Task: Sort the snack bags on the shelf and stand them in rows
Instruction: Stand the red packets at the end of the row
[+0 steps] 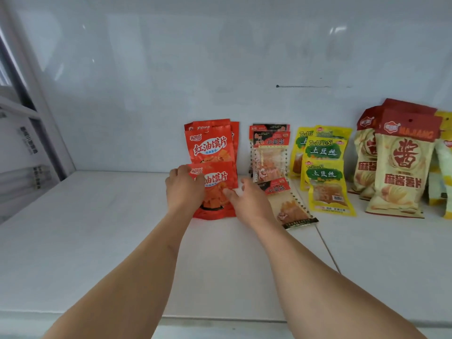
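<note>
A red snack bag (217,189) stands at the front of a row of red bags (210,143) that lean on the back wall. My left hand (184,189) grips its upper left edge, thumb on the front. My right hand (247,199) touches its right edge with its fingertips. To the right stands a row of clear-windowed bags with red and black tops (269,152), and one of that kind (288,206) lies flat in front. Further right are yellow bags (325,172) and tall cream bags with red tops (401,167).
The white shelf (110,228) stretches wide to the left and front. A seam (327,248) runs across it on the right. More yellow-and-white bags (444,172) sit at the far right edge. A white back wall (171,81) closes the shelf.
</note>
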The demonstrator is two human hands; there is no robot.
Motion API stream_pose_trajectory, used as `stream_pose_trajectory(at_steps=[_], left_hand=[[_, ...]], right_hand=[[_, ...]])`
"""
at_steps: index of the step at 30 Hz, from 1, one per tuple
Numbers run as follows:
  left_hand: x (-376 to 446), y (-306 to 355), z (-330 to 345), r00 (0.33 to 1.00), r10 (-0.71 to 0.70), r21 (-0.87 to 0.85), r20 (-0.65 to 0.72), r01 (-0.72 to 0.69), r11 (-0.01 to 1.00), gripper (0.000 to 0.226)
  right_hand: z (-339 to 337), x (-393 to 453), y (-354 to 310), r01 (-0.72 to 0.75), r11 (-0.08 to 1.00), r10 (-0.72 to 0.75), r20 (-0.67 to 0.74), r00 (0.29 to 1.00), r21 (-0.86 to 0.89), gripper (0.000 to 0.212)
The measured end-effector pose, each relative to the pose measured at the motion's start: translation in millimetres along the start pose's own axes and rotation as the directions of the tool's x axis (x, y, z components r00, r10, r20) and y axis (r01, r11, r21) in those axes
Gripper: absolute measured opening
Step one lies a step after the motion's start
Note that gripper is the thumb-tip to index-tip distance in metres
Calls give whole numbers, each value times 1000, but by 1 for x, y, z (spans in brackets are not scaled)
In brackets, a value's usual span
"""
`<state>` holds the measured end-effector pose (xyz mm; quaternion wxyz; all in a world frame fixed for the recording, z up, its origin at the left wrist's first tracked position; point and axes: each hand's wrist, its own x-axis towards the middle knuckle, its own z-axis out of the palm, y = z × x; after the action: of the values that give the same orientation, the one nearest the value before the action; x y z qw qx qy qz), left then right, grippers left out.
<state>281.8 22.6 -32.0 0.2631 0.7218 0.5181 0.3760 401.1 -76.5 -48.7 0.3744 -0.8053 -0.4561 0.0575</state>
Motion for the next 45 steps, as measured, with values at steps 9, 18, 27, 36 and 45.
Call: stream_pose_trajectory(at_steps=[9,18,27,36,45], left_hand=[[38,-16,14,943,-315,-390,110,333,859,45],[61,7,12,983,-172,-664,-61,89,743,16],[92,7,43,960,-274,-716,-53,155,681,13],[94,9,49,981,-192,-746,-2,127,654,35],[94,-3,49,998,-50,-650,38,63,758,49]], right_hand=[[45,23,-6,-32,998,37,-105,994,57,66],[45,53,-15,-48,992,68,-177,982,115,93],[66,79,-7,-131,986,143,-116,983,107,93],[68,93,-5,-104,989,118,-127,985,109,90],[74,90,-6,-178,982,168,-138,976,-66,82]])
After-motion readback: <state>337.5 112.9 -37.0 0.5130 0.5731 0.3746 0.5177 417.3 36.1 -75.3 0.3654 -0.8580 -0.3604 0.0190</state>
